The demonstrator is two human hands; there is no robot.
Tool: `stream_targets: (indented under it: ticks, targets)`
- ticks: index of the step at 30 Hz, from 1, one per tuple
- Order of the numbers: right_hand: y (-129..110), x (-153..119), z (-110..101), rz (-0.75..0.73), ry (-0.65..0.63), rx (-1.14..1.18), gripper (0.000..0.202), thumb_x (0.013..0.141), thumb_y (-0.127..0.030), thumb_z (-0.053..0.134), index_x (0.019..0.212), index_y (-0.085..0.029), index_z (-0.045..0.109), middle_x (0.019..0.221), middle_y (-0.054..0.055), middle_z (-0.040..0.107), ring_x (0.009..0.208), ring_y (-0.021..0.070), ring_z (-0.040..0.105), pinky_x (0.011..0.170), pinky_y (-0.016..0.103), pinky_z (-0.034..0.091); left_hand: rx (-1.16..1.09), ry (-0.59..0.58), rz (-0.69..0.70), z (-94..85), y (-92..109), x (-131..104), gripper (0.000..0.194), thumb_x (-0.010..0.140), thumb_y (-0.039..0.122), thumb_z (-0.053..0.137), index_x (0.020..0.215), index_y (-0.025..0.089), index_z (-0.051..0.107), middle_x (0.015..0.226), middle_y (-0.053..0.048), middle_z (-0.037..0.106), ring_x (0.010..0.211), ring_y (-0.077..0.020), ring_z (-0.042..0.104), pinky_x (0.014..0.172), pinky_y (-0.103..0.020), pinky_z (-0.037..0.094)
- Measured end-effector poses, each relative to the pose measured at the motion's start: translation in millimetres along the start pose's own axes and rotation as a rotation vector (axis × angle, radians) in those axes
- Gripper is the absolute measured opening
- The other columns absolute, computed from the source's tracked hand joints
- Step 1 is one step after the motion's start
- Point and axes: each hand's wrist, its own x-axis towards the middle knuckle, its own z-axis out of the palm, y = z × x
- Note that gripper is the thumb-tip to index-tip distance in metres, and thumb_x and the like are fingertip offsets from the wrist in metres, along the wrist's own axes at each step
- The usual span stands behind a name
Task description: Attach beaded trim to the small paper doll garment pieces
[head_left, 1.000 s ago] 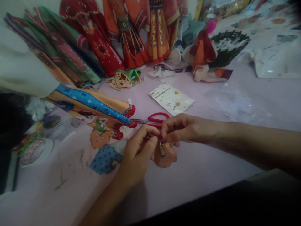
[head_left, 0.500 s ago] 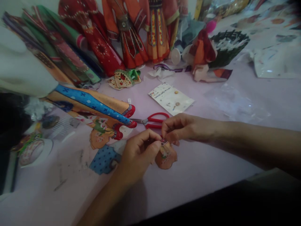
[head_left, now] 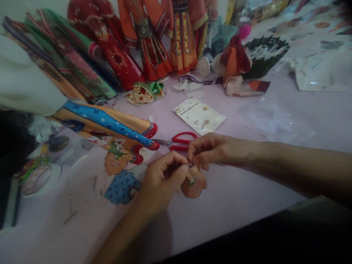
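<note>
My left hand (head_left: 167,176) pinches the upper end of a small orange fabric piece (head_left: 194,185) between thumb and forefinger. Its beaded, dark red top edge shows between both hands, and the wider orange part hangs below my fingers. My right hand (head_left: 210,150) is closed at that same top edge, its fingertips close to the left ones; what lies between them is too small to make out. Just behind my hands lie red-handled scissors (head_left: 183,141), their blades partly under a doll-sized garment (head_left: 110,121) in blue and orange. A blue dotted fabric scrap (head_left: 121,187) lies left of my left hand.
Several doll-sized dresses (head_left: 121,55) stand along the back. A white card (head_left: 200,116) with small ornaments lies beyond the scissors. Around them are a dark green basket (head_left: 264,64), a clear plastic bag (head_left: 277,117), a tape roll (head_left: 42,179) and a patterned scrap (head_left: 144,93).
Both hands keep nearly the same pose at the orange fabric piece, with only slight finger movement. The whole view has shifted a little.
</note>
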Motion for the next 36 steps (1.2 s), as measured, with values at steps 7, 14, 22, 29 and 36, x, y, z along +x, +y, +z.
stream_targets:
  ticks: [7, 14, 22, 29, 36]
  targets:
    - [0.6, 0.8, -0.1, -0.006, -0.003, 0.028, 0.004, 0.080, -0.015, 0.071, 0.081, -0.012, 0.068, 0.069, -0.003, 0.063, 0.059, 0.0067, 0.053, 0.059, 0.021, 0.041, -0.068, -0.014, -0.034, -0.6, -2.1, 0.8, 0.008, 0.087, 0.023, 0.064, 0.080, 0.019, 0.065, 0.051, 0.009, 0.051, 0.044, -0.0050, 0.042, 0.042, -0.016, 0.028]
    - [1.3, 0.0, 1.2, 0.020, -0.008, 0.031, 0.004, 0.080, -0.015, 0.070, 0.081, -0.013, 0.067, 0.070, -0.002, 0.064, 0.059, 0.0069, 0.053, 0.060, 0.022, 0.043, -0.147, -0.007, -0.128, -2.9, -3.6, 3.4, 0.018, 0.090, 0.032, 0.062, 0.078, 0.018, 0.066, 0.052, 0.006, 0.051, 0.044, -0.0062, 0.043, 0.043, -0.018, 0.030]
    - [2.7, 1.1, 1.7, 0.019, -0.006, 0.050, 0.004, 0.078, -0.014, 0.071, 0.080, -0.013, 0.068, 0.069, -0.003, 0.063, 0.060, 0.0070, 0.054, 0.059, 0.021, 0.042, -0.073, -0.011, -0.012, -1.1, -6.1, 1.8, 0.012, 0.089, 0.025, 0.067, 0.078, 0.019, 0.065, 0.051, 0.009, 0.050, 0.043, -0.0044, 0.040, 0.041, -0.016, 0.028]
    - [2.9, 1.8, 1.5, 0.004, -0.008, 0.036, 0.004, 0.077, -0.015, 0.071, 0.079, -0.013, 0.068, 0.066, -0.003, 0.062, 0.061, 0.0070, 0.053, 0.059, 0.021, 0.041, 0.012, 0.041, 0.022, 0.5, -7.7, 2.2, 0.011, 0.086, 0.023, 0.068, 0.076, 0.020, 0.065, 0.051, 0.009, 0.050, 0.042, -0.0044, 0.039, 0.040, -0.017, 0.026]
    - [2.6, 2.5, 1.9, -0.004, -0.008, 0.039, 0.003, 0.078, -0.014, 0.071, 0.079, -0.013, 0.068, 0.065, -0.004, 0.062, 0.060, 0.0068, 0.052, 0.059, 0.021, 0.041, 0.025, 0.034, 0.014, -0.9, -7.3, 2.9, 0.011, 0.086, 0.023, 0.068, 0.076, 0.020, 0.065, 0.053, 0.009, 0.051, 0.042, -0.0043, 0.040, 0.041, -0.017, 0.028]
